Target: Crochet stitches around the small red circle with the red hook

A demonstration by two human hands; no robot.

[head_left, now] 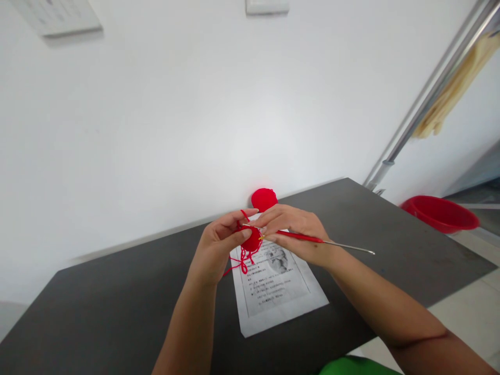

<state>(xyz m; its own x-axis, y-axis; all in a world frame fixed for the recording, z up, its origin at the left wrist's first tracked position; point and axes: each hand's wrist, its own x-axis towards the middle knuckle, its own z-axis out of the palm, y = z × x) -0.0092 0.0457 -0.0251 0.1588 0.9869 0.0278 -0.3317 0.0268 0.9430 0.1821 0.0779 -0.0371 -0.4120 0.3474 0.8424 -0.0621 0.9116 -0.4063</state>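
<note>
Red crochet piece (250, 240) is above the far end of the printed sheet (285, 319), pinched by the left hand (214, 245). The right hand (302, 225) grips a red-handled hook (301, 237), tip at the piece. Beyond the sheet sits a yarn ball (264, 199).

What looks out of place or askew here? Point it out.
Nothing looks spilled or damaged. The one untidy spot is the loose yarn: it dangles in uneven, tangled-looking loops below the small red piece, in front of the printed paper.
</note>
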